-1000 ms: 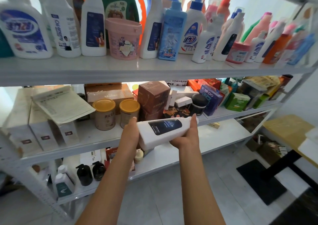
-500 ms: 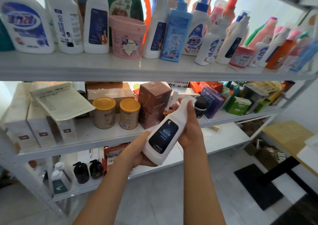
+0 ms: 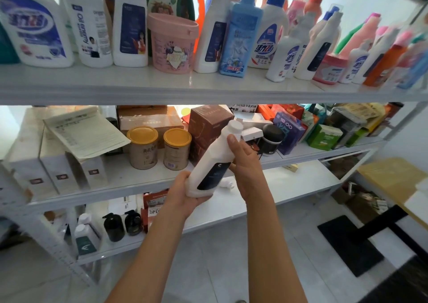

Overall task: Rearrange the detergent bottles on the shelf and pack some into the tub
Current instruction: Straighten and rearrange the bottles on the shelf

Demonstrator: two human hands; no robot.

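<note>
Both hands were on one white detergent bottle [image 3: 214, 161] with a dark label, held tilted in front of the middle shelf [image 3: 139, 182], cap pointing up and to the right. The left hand [image 3: 187, 192] cupped the bottle's base from below, fingers curled round the bottom edge, while the right hand [image 3: 246, 163] wrapped the neck and upper body, thumb pressed on the front. Going left to right behind it on that middle shelf: white boxes [image 3: 58, 170] with a paper sheet [image 3: 85, 132] lying on them, two yellow-lidded tins [image 3: 159, 148], a brown box [image 3: 208, 122] just behind the bottle, a black jar [image 3: 272, 139], and then a jumble of coloured cartons [image 3: 324, 135]. The top shelf [image 3: 208, 89] carried a packed row of detergent bottles [image 3: 240, 36] with a pink tub [image 3: 172, 43] near the middle, lid on. Dark pump bottles [image 3: 122, 225] stood at the left end of the bottom shelf. Pale tiled floor [image 3: 220, 268] underneath, with a black mat [image 3: 349, 244] off to the right.
</note>
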